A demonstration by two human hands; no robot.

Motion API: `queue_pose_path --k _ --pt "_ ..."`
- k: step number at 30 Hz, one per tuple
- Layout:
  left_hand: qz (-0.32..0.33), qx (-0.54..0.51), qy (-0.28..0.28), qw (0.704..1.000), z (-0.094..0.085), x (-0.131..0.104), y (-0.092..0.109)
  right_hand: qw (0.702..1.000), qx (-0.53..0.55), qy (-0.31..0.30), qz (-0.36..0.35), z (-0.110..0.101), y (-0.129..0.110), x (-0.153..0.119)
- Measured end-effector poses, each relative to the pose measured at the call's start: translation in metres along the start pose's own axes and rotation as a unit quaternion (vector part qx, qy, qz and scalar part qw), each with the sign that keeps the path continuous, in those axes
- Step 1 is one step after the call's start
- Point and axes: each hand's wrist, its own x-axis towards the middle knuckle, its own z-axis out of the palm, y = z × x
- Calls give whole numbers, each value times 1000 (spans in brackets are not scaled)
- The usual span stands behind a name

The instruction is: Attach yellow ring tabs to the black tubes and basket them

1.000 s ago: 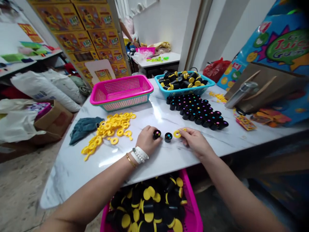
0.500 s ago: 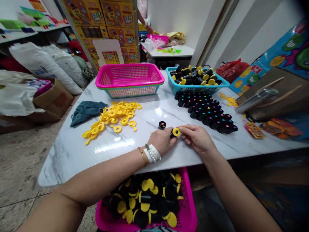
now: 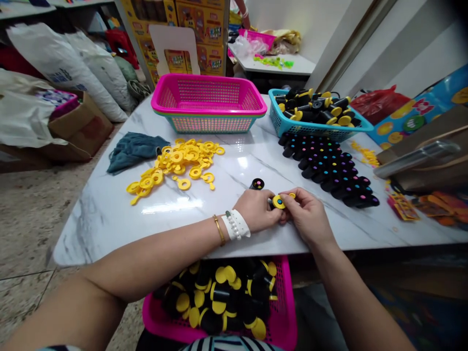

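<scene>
The left hand (image 3: 256, 210) hides most of the black cup (image 3: 270, 204) beneath the yellow ring (image 3: 276, 203). The worktop (image 3: 127, 219) covers the far rim of the lower pink basket (image 3: 291, 304). The top edge cuts off a background person's arm (image 3: 244, 12); the right edge crops the brown paper bag (image 3: 451, 168). Print on the white sack (image 3: 71, 78) is too blurred to read.

Open strip of table (image 3: 204, 217) between the yellow ring pile (image 3: 183, 161) and the lone black cup (image 3: 258, 184). Right side blocked by rows of black cups (image 3: 329, 168), blue basket (image 3: 318, 119) right behind. Pink basket (image 3: 208, 97) walls off the back left. Table front right of the hands is bare.
</scene>
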Motion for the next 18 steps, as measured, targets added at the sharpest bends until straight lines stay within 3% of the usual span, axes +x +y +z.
queue_pose_path --k 3,7,10,15,18 --pt "-50 -102 -36 993 -2 6 3 1000 -1 -20 4 -1 3 0" --pt "-64 -107 -21 992 2 12 4 1000 -7 7 -3 1 7 0" --pt "-43 -90 9 995 5 7 1 999 15 45 0 2 9 -1" --pt "45 -95 -22 994 7 -5 -7 998 61 -9 32 -3 11 0" --pt "35 -78 -36 996 7 -5 -8 994 99 -14 42 -6 9 -2"
